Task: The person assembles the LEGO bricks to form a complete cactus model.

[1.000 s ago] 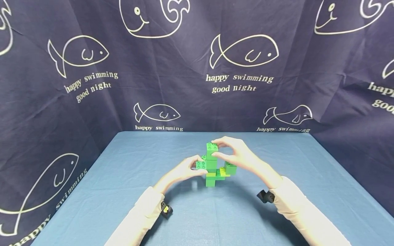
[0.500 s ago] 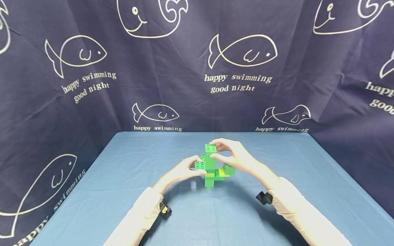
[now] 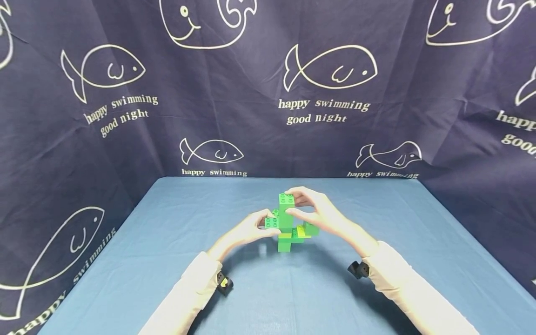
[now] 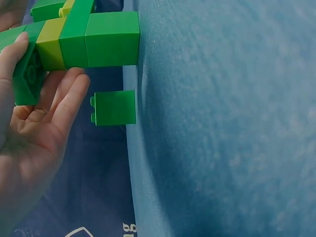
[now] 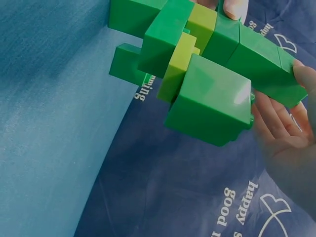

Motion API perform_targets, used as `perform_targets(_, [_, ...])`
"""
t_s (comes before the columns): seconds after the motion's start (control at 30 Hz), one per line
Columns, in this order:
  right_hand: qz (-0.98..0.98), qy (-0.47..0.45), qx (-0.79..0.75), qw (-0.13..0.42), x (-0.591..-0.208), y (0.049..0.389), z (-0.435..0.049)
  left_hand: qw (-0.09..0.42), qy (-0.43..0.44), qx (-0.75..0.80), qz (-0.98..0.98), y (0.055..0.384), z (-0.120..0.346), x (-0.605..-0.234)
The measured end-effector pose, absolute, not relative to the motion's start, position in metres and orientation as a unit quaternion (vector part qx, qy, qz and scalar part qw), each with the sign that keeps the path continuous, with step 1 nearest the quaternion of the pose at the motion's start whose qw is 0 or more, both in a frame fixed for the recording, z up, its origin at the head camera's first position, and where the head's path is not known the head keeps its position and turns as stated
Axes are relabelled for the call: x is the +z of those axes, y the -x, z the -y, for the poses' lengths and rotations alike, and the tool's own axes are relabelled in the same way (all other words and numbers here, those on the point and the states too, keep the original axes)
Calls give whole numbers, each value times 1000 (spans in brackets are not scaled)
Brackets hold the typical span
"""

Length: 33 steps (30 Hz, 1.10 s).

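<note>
A tower of green toy building bricks (image 3: pixel 285 224) stands upright on the blue cloth, with a lime-yellow brick (image 3: pixel 284 236) low in it. My left hand (image 3: pixel 244 230) pinches a green brick (image 3: pixel 271 222) jutting from its left side, thumb in front and fingers behind. Around the top of the tower, my right hand (image 3: pixel 324 211) grips the uppermost brick (image 3: pixel 286 200) between thumb and fingers. On the right a low arm carries a yellow piece (image 3: pixel 301 231) and a green brick (image 5: pixel 210 98) at its end. The right wrist view shows that arm hanging clear of the cloth.
A loose green brick (image 4: pixel 115 107) sits on the cloth behind the tower, studs up. Blue cloth (image 3: pixel 335 298) covers the table. Dark blue curtains (image 3: pixel 268 93) with white fish drawings enclose the back and sides.
The seam under the top brick, seen a second ago, no longer shows, and that brick lines up with the tower. My right hand has come slightly left; the left keeps its pinch.
</note>
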State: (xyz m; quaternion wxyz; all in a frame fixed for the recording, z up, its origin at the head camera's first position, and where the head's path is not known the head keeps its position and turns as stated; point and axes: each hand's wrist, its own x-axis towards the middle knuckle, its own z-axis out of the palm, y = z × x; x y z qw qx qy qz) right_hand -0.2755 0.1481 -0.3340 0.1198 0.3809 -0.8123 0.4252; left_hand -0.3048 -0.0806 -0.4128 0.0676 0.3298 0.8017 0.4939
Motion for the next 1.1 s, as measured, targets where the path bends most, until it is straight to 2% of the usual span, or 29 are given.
perform_targets(0.33, [830,-362,416,89,-331,277,-148,57,-314,479,-818,303,79,-412])
perform_targets(0.57, [832,-318,453,41,-334,277,-147,59,-312,471,-823,302,79,-411])
perform_targets(1.1, [823,-305,476,46,-345,280,-141,49,-338,445,-828,301,83,-405])
